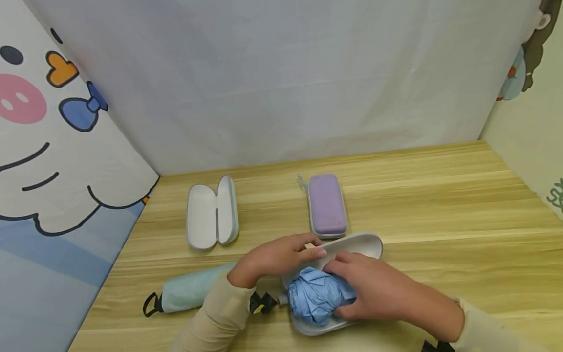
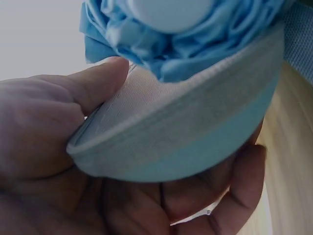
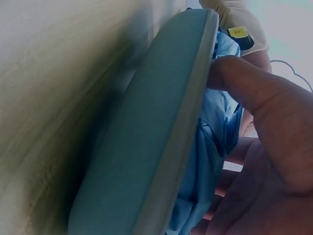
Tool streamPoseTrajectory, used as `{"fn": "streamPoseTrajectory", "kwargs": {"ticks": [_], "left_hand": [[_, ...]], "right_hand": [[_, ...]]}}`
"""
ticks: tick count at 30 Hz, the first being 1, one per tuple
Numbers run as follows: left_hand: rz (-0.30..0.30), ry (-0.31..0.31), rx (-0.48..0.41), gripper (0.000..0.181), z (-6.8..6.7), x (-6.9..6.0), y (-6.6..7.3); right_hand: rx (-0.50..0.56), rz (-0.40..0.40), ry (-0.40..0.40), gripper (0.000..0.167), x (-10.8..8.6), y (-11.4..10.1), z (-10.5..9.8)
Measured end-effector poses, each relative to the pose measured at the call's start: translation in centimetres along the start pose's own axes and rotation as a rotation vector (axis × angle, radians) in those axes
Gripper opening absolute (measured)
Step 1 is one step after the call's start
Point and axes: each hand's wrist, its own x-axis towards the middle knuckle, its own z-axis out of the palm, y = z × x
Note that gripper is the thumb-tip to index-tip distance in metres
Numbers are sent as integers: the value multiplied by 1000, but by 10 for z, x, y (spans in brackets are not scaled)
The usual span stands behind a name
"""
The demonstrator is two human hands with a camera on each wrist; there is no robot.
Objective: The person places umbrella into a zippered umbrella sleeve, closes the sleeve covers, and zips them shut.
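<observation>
A light-blue folded umbrella (image 1: 314, 296), its fabric crumpled, lies in an open case with a pale lining (image 1: 367, 243). The case is light teal outside (image 3: 142, 127). A smooth white round end shows on the umbrella in the left wrist view. My left hand (image 1: 281, 256) holds the case's lid, thumb on the inside of the rim and fingers curled under the outside. My right hand (image 1: 380, 288) grips the umbrella from the right, fingers over its fabric; its thumb (image 3: 234, 76) lies by the case's rim in the right wrist view.
Farther back stand an open pale case (image 1: 202, 217) on the left and a closed purple case (image 1: 327, 203) just behind the lid. A mint cylinder with a black strap (image 1: 189, 291) lies left, partly behind my left arm. A white cloth wall (image 1: 286, 83) edges the wooden table.
</observation>
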Motion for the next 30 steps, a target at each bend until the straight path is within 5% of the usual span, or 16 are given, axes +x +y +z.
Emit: {"fn": "streamPoseTrajectory", "kwargs": {"ticks": [18, 30], "left_hand": [[-5, 3, 21, 40, 3, 0, 4], [-20, 17, 20, 41, 6, -2, 10]], "right_hand": [[-88, -25, -114, 60, 0, -6, 0], [-222, -20, -79, 58, -2, -13, 7]]}}
